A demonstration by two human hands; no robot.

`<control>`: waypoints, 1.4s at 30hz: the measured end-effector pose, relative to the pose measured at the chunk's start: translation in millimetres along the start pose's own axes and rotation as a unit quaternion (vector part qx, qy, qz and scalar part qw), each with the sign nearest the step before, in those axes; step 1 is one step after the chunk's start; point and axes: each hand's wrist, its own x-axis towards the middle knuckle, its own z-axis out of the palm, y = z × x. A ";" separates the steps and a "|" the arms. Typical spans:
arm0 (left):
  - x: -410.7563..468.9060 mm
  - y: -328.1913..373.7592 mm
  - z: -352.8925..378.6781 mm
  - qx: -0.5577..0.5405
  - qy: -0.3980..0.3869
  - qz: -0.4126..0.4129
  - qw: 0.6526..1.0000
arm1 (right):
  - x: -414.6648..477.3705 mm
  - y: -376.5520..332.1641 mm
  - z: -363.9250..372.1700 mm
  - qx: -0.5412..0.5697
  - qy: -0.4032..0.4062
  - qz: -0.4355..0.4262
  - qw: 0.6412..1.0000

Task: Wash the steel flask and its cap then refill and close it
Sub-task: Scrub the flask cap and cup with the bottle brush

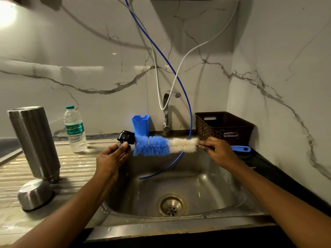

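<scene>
A black screw cap (pixel 126 137), the flask's stopper, is held over a steel sink (pixel 206 185). The person's left hand (pixel 111 158) pinches its narrow lower part between thumb and fingertips, with the wider ribbed top pointing away. It looks like light, hard plastic, probably slick when wet, so the ribbed rim would give the surer hold.

The blue tip of a bottle brush (pixel 161 144) touches the cap. The brush lies level, blue bristles then white, and the right hand (pixel 216 149) is closed around its handle just behind the white bristles. The bristles look soft and springy.

The steel flask (pixel 35 144) stands upright, uncapped and untouched, on the ribbed surface (pixel 75 167) left of the sink, well apart from both hands. It is tall, smooth and rigid, and likely heavy once filled. A full grip around the middle of the body would suit it best. A steel cup (pixel 35 194) lies mouth down just in front of it.

A plastic water bottle (pixel 75 129) stands behind. A tap (pixel 166 111), a blue holder (pixel 141 124) and a brown basket (pixel 223 127) line the back wall.
</scene>
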 end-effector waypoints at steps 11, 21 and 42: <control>-5.2 -0.9 5.9 -0.006 -0.022 -0.021 1.000 | 2.2 -15.2 12.5 0.081 0.028 -0.009 0.996; -7.4 -4.9 12.5 -0.032 -0.044 -0.056 0.997 | 0.1 -5.6 13.9 0.097 0.019 0.021 0.995; -9.4 3.9 14.9 -0.120 -0.121 -0.117 0.978 | -2.8 1.3 9.6 0.125 0.014 0.064 0.990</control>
